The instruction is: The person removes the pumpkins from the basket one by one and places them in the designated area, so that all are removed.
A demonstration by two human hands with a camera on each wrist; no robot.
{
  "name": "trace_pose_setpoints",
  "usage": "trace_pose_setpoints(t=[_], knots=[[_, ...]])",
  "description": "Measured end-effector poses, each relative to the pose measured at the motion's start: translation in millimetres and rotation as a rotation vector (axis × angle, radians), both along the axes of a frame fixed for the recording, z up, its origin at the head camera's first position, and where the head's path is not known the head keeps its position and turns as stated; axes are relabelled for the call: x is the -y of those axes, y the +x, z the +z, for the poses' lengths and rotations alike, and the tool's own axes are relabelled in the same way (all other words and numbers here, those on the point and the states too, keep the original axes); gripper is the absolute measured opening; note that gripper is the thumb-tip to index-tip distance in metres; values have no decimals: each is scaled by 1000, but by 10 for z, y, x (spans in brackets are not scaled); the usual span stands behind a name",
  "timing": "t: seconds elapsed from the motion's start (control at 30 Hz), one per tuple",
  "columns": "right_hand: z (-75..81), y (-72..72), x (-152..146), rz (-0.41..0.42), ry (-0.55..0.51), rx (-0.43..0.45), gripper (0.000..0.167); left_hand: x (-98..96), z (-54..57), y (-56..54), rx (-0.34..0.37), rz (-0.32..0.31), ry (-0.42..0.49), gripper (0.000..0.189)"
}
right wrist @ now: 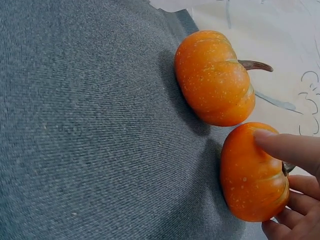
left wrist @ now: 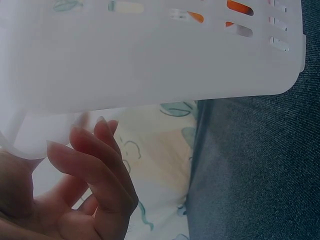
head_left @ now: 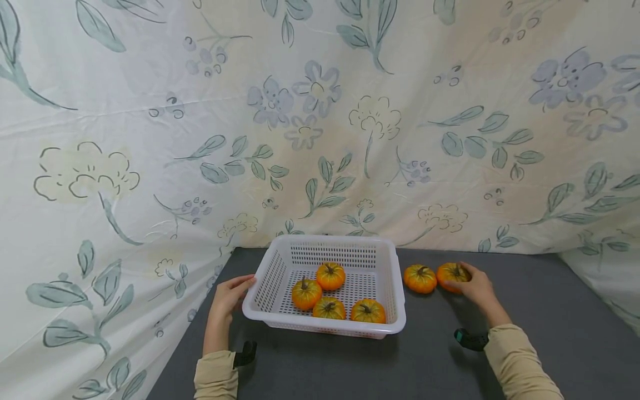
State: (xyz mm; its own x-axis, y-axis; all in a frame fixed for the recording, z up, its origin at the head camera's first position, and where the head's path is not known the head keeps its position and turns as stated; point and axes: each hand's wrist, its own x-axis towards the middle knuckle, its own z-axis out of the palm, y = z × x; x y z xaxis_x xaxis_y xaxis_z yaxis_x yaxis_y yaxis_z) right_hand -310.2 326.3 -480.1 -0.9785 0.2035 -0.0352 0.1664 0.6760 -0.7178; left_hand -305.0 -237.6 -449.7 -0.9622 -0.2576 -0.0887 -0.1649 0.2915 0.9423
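A white plastic basket (head_left: 395,289) with slotted walls holds several small orange pumpkins, one of them a pumpkin (head_left: 330,276) towards the back. My left hand (head_left: 231,294) grips the basket's left rim; in the left wrist view its curled fingers (left wrist: 107,175) are under the rim, beside the white wall (left wrist: 125,70). To the right of the basket my right hand (head_left: 478,287) holds a pumpkin (right wrist: 252,172) on the table, thumb on one side and fingers on the other. Beside it, almost touching, sits another pumpkin (head_left: 420,279) with a brown stem.
The dark grey cloth-like tabletop (head_left: 310,372) lies under everything. Behind it hangs a pale curtain (head_left: 320,211) with flowers and leaves, which also runs along the left and right sides.
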Motion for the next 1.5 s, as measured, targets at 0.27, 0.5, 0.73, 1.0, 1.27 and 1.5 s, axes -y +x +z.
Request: trace_pose_setpoints(t=[0.27, 0.5, 0.73, 1.0, 1.27, 1.5], knots=[[25, 16, -7, 5, -23, -4, 87, 5, 0, 8, 4, 0, 2, 46], [85, 45, 4, -27, -44, 2, 88, 6, 5, 13, 2, -3, -1, 46], [156, 49, 19, -43, -50, -14, 89, 2, 8, 7, -4, 1, 6, 44], [327, 76, 122, -45, -50, -40, 90, 4, 14, 9, -10, -4, 11, 45], [498, 80, 259, -28, -43, -59, 92, -4, 12, 5, -14, 1, 11, 45], [611, 18, 379, -5, -6, -69, 91, -5, 16, 11, -17, 5, 19, 44]])
